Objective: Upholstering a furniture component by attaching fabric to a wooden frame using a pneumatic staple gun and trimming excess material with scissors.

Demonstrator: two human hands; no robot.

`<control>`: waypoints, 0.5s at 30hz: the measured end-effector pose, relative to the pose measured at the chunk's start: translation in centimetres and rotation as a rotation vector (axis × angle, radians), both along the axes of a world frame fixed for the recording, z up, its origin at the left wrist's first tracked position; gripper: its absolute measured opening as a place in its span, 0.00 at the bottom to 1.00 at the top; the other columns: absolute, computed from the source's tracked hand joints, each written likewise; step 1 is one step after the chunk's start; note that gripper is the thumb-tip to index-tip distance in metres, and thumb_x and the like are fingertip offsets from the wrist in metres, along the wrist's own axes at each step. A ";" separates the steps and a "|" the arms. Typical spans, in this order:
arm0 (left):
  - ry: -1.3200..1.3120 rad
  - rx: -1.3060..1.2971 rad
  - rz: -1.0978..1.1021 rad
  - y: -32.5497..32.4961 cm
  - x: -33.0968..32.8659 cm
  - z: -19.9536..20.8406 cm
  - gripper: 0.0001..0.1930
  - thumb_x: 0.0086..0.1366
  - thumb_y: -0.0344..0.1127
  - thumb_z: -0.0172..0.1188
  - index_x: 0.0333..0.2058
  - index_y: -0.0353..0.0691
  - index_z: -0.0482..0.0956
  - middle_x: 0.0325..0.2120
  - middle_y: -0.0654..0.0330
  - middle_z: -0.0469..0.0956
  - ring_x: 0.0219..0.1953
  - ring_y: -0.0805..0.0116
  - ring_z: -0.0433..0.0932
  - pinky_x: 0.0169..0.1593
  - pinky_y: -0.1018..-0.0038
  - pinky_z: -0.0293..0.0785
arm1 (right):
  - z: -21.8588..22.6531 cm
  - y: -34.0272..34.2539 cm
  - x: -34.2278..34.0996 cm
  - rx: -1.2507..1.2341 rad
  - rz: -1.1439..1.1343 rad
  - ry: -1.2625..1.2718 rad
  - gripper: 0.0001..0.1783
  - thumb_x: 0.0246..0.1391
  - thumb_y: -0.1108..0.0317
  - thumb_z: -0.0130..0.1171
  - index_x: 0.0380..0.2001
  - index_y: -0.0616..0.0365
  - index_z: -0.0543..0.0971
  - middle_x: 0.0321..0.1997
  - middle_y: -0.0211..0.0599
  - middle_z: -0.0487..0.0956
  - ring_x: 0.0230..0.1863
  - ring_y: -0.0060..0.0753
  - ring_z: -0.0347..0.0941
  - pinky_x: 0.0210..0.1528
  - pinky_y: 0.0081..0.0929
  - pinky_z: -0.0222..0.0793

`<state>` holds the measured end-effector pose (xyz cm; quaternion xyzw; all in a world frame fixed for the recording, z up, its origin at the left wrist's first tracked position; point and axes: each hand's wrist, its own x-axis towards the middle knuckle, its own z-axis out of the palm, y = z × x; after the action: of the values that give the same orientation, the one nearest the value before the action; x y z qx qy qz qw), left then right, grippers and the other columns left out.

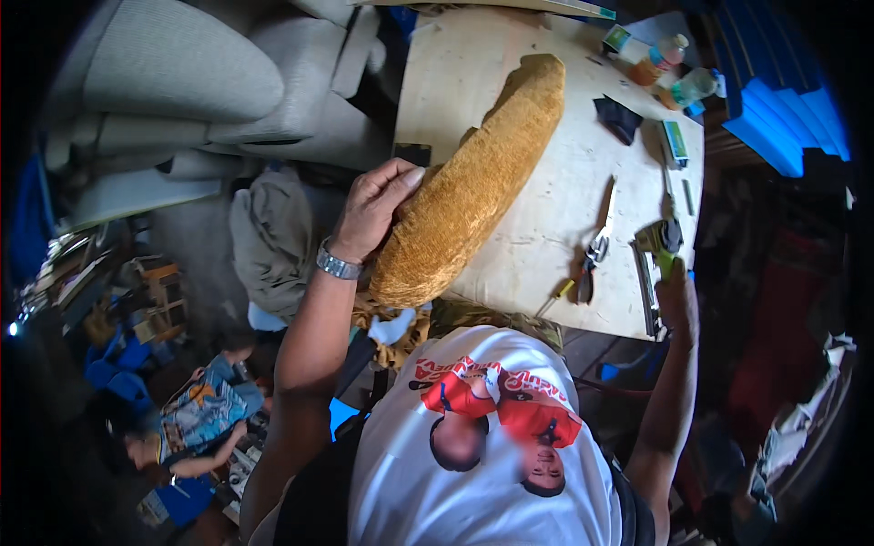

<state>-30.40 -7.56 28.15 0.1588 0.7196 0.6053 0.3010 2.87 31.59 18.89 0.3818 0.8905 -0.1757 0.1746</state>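
A long curved piece [478, 196], covered in golden-brown plush fabric, stands tilted over the worktable. My left hand [378, 205] grips its near left edge, thumb on top and fingers curled around behind. At the table's right edge my right hand [675, 296] is closed around the grip of a yellow-green staple gun [663, 241], apart from the fabric-covered piece. Between the two lie a pair of scissors [598, 241], blades pointing away, and a yellow-handled tool [559, 295] with a thin shaft.
The pale wooden table [628, 305] also bears a black scrap [619, 118], a small green box [675, 144] and two bottles [660, 60]. Grey upholstered seating [182, 64] stands left. Another person [205, 409] sits at lower left. Blue sheets [787, 109] are stacked at far right.
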 end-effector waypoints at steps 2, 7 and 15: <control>-0.279 0.036 -0.033 0.1 -0.1 -0.2 0.11 0.73 0.39 0.52 0.38 0.38 0.78 0.30 0.70 0.77 0.33 0.83 0.73 0.40 0.83 0.68 | -8.3 0.2 4.3 -0.072 -0.079 0.098 0.32 0.49 0.76 0.54 0.60 0.60 0.65 0.47 0.61 0.74 0.47 0.65 0.73 0.47 0.53 0.70; -0.208 -0.236 -0.205 2.7 0.2 2.3 0.16 0.72 0.46 0.53 0.40 0.36 0.78 0.31 0.70 0.77 0.33 0.82 0.72 0.39 0.82 0.69 | -17.9 -4.3 7.5 0.215 -0.282 0.137 0.37 0.52 0.76 0.56 0.66 0.51 0.59 0.45 0.53 0.72 0.44 0.59 0.73 0.43 0.52 0.71; -0.092 -0.232 0.161 6.2 1.6 0.6 0.19 0.72 0.47 0.55 0.33 0.36 0.82 0.27 0.71 0.78 0.32 0.84 0.72 0.38 0.81 0.69 | -24.4 -6.1 8.5 0.272 -0.333 0.264 0.36 0.55 0.72 0.57 0.67 0.47 0.62 0.54 0.52 0.72 0.51 0.57 0.72 0.49 0.49 0.70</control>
<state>-28.85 -1.41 28.78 0.0367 0.7805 0.5470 0.3004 11.35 25.47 -5.47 0.5169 0.8458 -0.1291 -0.0274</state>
